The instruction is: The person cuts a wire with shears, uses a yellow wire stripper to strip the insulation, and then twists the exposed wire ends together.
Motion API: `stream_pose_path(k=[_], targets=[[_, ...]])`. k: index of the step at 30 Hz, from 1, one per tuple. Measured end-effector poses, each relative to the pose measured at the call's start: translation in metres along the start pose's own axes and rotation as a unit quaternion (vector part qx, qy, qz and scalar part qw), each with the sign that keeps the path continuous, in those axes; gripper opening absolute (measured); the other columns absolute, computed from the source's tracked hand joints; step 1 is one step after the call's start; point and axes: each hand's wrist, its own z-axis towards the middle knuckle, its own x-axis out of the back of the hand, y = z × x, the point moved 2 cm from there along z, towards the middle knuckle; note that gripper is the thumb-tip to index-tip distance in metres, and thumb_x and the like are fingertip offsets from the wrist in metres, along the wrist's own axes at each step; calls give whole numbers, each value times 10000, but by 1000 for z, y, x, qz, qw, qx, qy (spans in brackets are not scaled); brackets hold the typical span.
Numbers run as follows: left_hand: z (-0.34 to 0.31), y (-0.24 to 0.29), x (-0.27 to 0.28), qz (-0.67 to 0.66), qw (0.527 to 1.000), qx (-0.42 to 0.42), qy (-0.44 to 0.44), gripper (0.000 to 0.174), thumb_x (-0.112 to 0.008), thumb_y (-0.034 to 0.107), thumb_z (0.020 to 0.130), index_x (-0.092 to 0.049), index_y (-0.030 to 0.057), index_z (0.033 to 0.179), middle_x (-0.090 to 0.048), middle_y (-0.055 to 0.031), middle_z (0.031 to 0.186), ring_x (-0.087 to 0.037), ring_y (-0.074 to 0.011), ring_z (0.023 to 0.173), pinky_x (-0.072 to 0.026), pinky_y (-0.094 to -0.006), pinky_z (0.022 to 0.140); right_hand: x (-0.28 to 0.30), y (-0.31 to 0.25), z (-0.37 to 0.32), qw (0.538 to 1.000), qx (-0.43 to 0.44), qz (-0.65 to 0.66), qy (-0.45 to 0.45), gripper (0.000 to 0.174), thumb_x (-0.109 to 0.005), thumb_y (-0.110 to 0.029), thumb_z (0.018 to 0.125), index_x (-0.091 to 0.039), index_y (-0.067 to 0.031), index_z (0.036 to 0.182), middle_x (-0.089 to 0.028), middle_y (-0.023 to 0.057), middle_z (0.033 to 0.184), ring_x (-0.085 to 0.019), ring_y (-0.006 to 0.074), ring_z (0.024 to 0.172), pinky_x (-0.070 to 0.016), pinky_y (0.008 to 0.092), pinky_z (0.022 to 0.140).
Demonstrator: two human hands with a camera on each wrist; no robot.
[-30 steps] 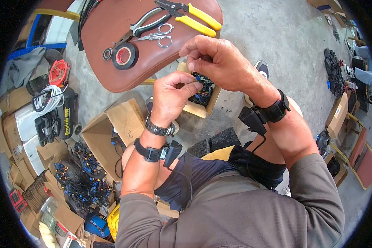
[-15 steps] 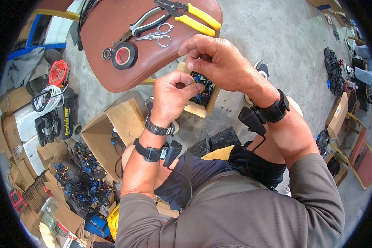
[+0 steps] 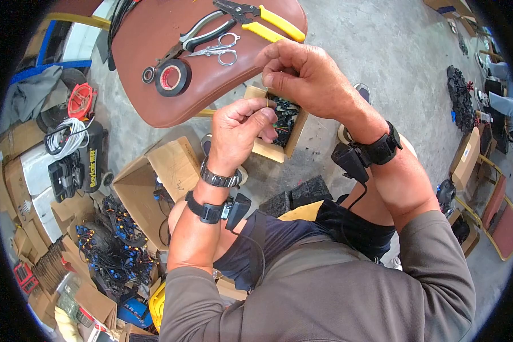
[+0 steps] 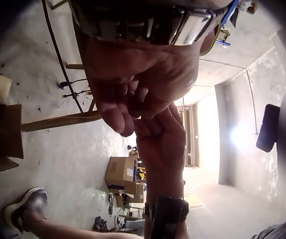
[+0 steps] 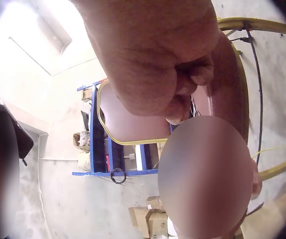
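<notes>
A thin yellowish wire (image 3: 268, 98) runs between the two hands in the head view. My left hand (image 3: 233, 134) pinches its lower end between thumb and index finger. Just above and to the right, my right hand (image 3: 310, 80) pinches the upper end with thumb and fingertips. Below the hands stands a small cardboard box (image 3: 295, 138) of black connectors and wires. On the brown chair seat (image 3: 132, 62) lie scissors (image 3: 215, 50), black-handled pliers (image 3: 208, 28), yellow-handled wire strippers (image 3: 268, 29) and a roll of black tape (image 3: 181, 85). A smaller ring-shaped roll (image 3: 149, 74) lies beside the tape.
An open cardboard box (image 3: 142, 182) stands by the left knee, with a heap of black cables with blue connectors (image 3: 111, 251) beyond it. A coil of white cable (image 3: 68, 137) sits at the left. A cardboard box (image 4: 121, 172) shows across the floor in the left wrist view.
My right hand has moved slightly up and to the right, away from the left hand. The left thumb has shifted up and back, and the wire now shows between the hands.
</notes>
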Motion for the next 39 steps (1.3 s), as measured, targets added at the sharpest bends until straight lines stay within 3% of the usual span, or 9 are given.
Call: stream_pose_path(k=[8,14,20,26,29,34,39], targets=[[1,0,5,85,996,10,13,58,-755,42,871,-732,14,916,-666,13,739,-555,-49,553,-415,-198,486,-5,-3,-1,1000,15,-24,-5,219,-645,13,928,-647,-31,1143,-622,-26,823,-559,40,779,-480,227,699],[3,-5,7,101,993,-49,26,109,-800,15,821,-726,24,901,-652,41,734,-529,-23,567,-399,-182,486,-8,0,-1,1000,6,-17,-4,233,-646,27,922,-648,-23,1150,-614,-28,818,-559,44,779,-482,229,704],[2,-1,6,127,991,-20,39,114,-813,20,812,-713,28,867,-661,27,729,-537,-28,561,-409,-185,481,-6,-2,-2,999,3,-38,-5,230,-648,23,926,-646,-19,1152,-639,-21,853,-569,40,792,-488,227,712],[3,-4,6,115,993,4,35,121,-816,63,829,-699,36,847,-678,3,732,-540,-39,543,-413,-193,467,2,8,2,997,26,35,65,237,-662,-14,937,-648,9,1173,-691,7,919,-577,33,779,-498,234,706],[5,-9,10,24,999,31,35,133,-818,77,836,-692,38,858,-678,-2,724,-530,-41,526,-409,-196,460,14,-10,3,995,-84,-16,45,246,-662,-47,948,-648,10,1186,-695,18,945,-576,38,778,-495,232,700],[6,-7,11,-48,999,13,22,168,-809,157,862,-685,43,873,-677,-28,712,-528,-62,497,-375,-197,444,7,6,-1,993,-119,11,-23,281,-662,-62,948,-622,-4,1220,-649,-6,937,-578,50,846,-482,227,728],[5,-4,11,-70,997,21,-3,164,-796,162,875,-684,42,877,-679,-39,715,-520,-67,484,-378,-196,442,3,6,-1,988,-118,93,-36,296,-672,-58,942,-618,1,1226,-658,5,954,-596,62,882,-502,235,783]])
